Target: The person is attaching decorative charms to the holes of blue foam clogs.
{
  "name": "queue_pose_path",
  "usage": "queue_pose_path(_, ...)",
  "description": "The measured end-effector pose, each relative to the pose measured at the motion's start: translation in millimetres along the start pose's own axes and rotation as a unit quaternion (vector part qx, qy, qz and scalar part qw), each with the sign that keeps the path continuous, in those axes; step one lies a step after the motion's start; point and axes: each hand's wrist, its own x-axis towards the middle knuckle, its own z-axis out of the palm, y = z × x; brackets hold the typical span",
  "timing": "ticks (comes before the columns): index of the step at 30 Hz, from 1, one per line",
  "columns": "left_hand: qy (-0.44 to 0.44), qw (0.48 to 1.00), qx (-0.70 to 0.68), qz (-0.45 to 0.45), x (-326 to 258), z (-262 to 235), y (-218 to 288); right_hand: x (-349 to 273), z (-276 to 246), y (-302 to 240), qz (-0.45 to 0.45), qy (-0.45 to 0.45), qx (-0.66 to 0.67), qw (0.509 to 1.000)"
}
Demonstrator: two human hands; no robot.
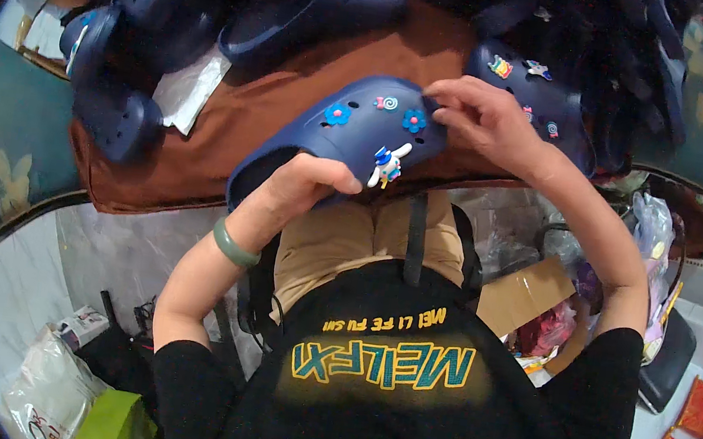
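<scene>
A navy blue foam clog (326, 142) is tilted over my lap at the table's near edge. My left hand (308, 181) grips its near side, thumb lying along the outside. On its upper sit two blue flower charms (337, 113), a candy-swirl charm (386, 103) and a white long-eared figure charm (389, 165) with a blue hat. My right hand (488, 124) is at the toe, beside the right-hand flower. Its thumb and forefinger are drawn together in a pinch, and whatever lies between the tips is too small to make out.
A brown cloth (172, 176) covers the table. Several more navy clogs (315, 18) lie around, some with charms (500, 67). White paper (190, 90) rests at the left. Below right stands an open cardboard box (527, 294); a plastic bag (50, 389) is at lower left.
</scene>
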Motion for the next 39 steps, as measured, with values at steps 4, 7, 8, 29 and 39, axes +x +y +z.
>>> queue_pose_path(4,-0.039,0.999,-0.008,0.035,9,12,3,5,20,24,-0.214,0.066,-0.074,0.972)
queue_pose_path(7,-0.012,0.999,-0.017,0.035,11,14,2,-1,32,25,-0.216,0.139,-0.075,0.964)
queue_pose_path(8,0.019,0.999,-0.006,0.028,11,10,1,-2,35,21,-0.216,0.165,-0.108,0.956)
queue_pose_path(29,-0.001,0.996,0.079,-0.029,-1,8,-7,20,22,-2,0.04,-0.162,0.015,0.986)
queue_pose_path(39,-0.037,0.995,0.081,0.035,10,-5,-9,37,23,19,0.01,-0.154,0.08,0.985)
